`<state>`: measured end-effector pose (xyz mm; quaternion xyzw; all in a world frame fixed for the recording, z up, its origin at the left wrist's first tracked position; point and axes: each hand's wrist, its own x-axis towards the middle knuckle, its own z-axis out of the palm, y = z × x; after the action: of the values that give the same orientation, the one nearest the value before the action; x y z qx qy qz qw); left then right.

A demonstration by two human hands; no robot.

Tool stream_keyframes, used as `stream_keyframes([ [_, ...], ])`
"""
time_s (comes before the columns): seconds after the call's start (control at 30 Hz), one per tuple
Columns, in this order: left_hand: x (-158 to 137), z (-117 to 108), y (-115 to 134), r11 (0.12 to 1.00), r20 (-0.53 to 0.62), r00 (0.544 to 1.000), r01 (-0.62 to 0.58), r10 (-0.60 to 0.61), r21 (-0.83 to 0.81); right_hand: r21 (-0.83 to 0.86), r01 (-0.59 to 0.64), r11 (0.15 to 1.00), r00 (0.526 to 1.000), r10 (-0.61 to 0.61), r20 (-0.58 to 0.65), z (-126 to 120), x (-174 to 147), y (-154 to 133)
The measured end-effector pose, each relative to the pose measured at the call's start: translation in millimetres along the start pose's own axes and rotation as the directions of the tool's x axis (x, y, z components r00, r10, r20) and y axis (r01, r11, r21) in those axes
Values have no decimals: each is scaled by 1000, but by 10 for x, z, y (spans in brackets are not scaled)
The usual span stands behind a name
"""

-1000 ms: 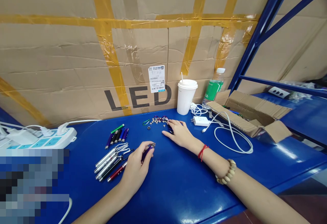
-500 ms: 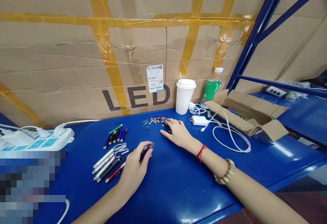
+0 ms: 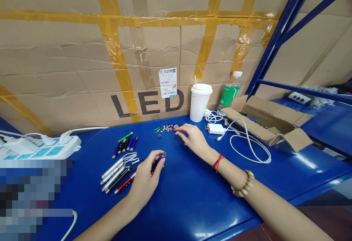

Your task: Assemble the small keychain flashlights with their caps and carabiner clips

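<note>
My left hand is closed around a small purple penlight, its silver end pointing up and away between thumb and fingers. Beside that hand lie several penlights with carabiners, silver, black and red. Farther back is a group of short coloured tubes, with a green one across the top. My right hand reaches to the small parts and pinches a purple carabiner at its fingertips. Around it are several small round metal pieces and a green carabiner.
A white cup with a straw and a green-labelled bottle stand at the back. Right of them are a white charger, its cable and an open cardboard box. A power strip sits at the left.
My right hand's thumb and fingers have come together at the purple carabiner. My left hand keeps its hold on the penlight, and the view has shifted slightly.
</note>
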<state>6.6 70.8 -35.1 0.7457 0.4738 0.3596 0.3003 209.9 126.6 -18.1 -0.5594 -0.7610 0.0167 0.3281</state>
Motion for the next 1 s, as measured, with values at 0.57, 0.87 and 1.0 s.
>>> stream_keyframes([
  [0.57,1,-18,39,1000,18,1000,-5,5,2,-8,5,1000,983,-4,183,-19,-28,-54],
  [0.87,1,-15,45,1000,6,1000,-3,3,-21,49,57,997,970,-67,233,17,-38,-30],
  [1.0,2,-15,51,997,11,1000,9,-9,-74,108,58,992,967,-83,242,16,-38,-35],
])
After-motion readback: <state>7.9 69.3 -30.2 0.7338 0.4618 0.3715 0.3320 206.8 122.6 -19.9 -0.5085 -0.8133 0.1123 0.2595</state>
